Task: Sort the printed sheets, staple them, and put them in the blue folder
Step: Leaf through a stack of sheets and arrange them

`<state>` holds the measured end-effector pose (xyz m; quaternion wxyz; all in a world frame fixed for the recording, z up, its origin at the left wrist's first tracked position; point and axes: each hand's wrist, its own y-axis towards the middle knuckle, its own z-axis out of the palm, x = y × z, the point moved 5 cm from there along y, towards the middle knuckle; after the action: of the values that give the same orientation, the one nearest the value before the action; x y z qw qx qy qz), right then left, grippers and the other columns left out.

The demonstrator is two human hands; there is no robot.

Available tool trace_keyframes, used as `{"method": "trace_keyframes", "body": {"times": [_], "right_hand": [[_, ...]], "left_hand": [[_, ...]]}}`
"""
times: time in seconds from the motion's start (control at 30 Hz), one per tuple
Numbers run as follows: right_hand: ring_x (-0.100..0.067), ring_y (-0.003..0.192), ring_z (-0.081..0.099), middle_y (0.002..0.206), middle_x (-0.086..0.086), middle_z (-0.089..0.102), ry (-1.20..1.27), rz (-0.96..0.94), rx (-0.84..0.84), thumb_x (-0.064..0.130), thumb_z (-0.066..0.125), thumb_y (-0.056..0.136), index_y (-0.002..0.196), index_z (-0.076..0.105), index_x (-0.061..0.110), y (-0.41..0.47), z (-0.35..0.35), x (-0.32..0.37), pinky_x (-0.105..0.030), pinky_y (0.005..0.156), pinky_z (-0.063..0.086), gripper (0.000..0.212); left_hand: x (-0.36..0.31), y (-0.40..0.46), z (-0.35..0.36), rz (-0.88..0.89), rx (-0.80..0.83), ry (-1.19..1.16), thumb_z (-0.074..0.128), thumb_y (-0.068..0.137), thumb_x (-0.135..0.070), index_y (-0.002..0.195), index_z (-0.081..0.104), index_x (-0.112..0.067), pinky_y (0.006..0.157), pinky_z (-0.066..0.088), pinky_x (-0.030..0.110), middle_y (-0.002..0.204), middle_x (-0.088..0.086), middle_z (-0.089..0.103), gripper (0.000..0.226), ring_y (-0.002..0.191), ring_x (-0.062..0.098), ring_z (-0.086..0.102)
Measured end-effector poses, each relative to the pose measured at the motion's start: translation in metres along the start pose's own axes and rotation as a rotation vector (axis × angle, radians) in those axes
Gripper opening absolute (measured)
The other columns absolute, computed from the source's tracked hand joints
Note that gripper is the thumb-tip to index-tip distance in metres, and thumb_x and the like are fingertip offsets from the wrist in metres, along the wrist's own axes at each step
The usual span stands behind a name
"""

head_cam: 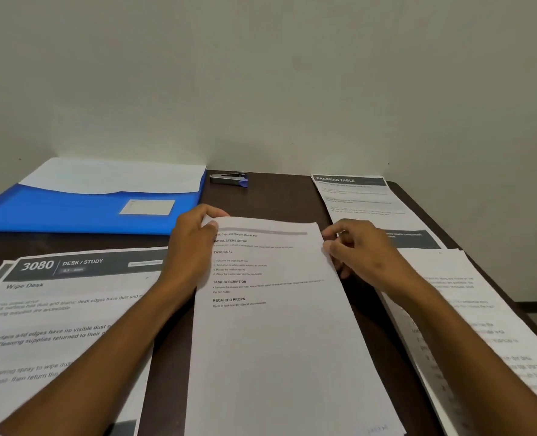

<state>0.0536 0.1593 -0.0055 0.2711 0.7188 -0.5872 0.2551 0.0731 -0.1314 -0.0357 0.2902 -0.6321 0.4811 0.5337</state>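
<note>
1. My left hand point(195, 243) pinches the top left corner of the middle sheet point(276, 309), thumb on the printed face and fingers curled round the edge.
2. My right hand point(358, 247) grips the same sheet at its top right edge, fingers curled against the paper.
3. That sheet lies lengthwise on the dark desk point(279, 196) between my forearms, its far end slightly lifted.
4. The blue folder point(81, 212) lies at the far left against the wall, with white paper point(113, 177) sticking out of its pocket and a pale label on its front.
5. The stapler point(229, 178) sits by the wall just to the right of the folder.
6. A pile headed "3080 Desk / Study" point(56, 313) lies under my left forearm.
7. A "Dressing Table" sheet point(361, 199) lies at the far right, and another pile point(468, 309) lies under my right forearm.
</note>
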Motion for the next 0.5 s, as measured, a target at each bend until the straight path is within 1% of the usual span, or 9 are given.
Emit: {"method": "trace_keyframes", "body": {"times": [0.03, 0.1, 0.2, 0.27, 0.37, 0.5], "right_hand": [[-0.009, 0.062, 0.072, 0.083, 0.002, 0.074, 0.033, -0.018, -0.025, 0.021, 0.067, 0.101, 0.112, 0.07, 0.019, 0.002, 0.003, -0.003, -0.017, 0.056, 0.054, 0.012], [-0.011, 0.065, 0.072, 0.076, 0.003, 0.073, 0.14, -0.05, -0.057, 0.016, 0.071, 0.099, 0.111, 0.071, 0.019, 0.002, 0.009, -0.008, -0.019, 0.056, 0.055, 0.013], [-0.013, 0.065, 0.071, 0.072, 0.003, 0.072, 0.264, -0.068, -0.105, 0.014, 0.076, 0.095, 0.108, 0.071, 0.018, 0.0, 0.012, -0.013, -0.022, 0.057, 0.057, 0.015], [-0.012, 0.064, 0.072, 0.071, 0.004, 0.073, 0.305, -0.074, -0.125, 0.012, 0.078, 0.093, 0.107, 0.071, 0.016, -0.001, 0.012, -0.015, -0.02, 0.06, 0.057, 0.016], [-0.014, 0.066, 0.073, 0.073, 0.002, 0.075, 0.34, -0.074, -0.138, 0.01, 0.079, 0.092, 0.106, 0.071, 0.016, -0.002, 0.012, -0.017, -0.02, 0.063, 0.058, 0.018], [-0.018, 0.068, 0.074, 0.076, 0.001, 0.075, 0.35, -0.077, -0.153, 0.011, 0.079, 0.092, 0.107, 0.07, 0.017, 0.0, 0.011, -0.02, -0.024, 0.067, 0.062, 0.019]], "left_hand": [[0.0, 0.0, 0.0, 0.006, -0.001, -0.002, 0.052, 0.108, -0.016, 0.094, 0.066, -0.032, 0.073, 0.06, 0.033, 0.1, -0.003, 0.071, 0.025, 0.092, 0.016, 0.073], [0.0, 0.0, 0.0, 0.015, 0.001, -0.008, 0.052, 0.108, -0.016, 0.096, 0.066, -0.032, 0.071, 0.058, 0.029, 0.1, -0.005, 0.071, 0.024, 0.091, 0.015, 0.073], [0.0, 0.001, 0.0, 0.021, -0.008, 0.001, 0.052, 0.108, -0.016, 0.098, 0.067, -0.03, 0.068, 0.056, 0.025, 0.1, -0.006, 0.071, 0.022, 0.089, 0.012, 0.073], [0.0, -0.001, 0.001, 0.026, -0.012, 0.007, 0.053, 0.108, -0.015, 0.1, 0.067, -0.029, 0.067, 0.055, 0.022, 0.099, -0.007, 0.072, 0.021, 0.088, 0.01, 0.074], [0.0, -0.002, 0.002, 0.035, -0.026, 0.008, 0.055, 0.107, -0.016, 0.102, 0.068, -0.026, 0.07, 0.056, 0.023, 0.098, -0.008, 0.072, 0.017, 0.088, 0.01, 0.074], [0.002, -0.002, 0.003, 0.035, -0.031, 0.014, 0.055, 0.107, -0.017, 0.106, 0.068, -0.023, 0.077, 0.06, 0.03, 0.101, -0.005, 0.073, 0.015, 0.092, 0.014, 0.074]]}}
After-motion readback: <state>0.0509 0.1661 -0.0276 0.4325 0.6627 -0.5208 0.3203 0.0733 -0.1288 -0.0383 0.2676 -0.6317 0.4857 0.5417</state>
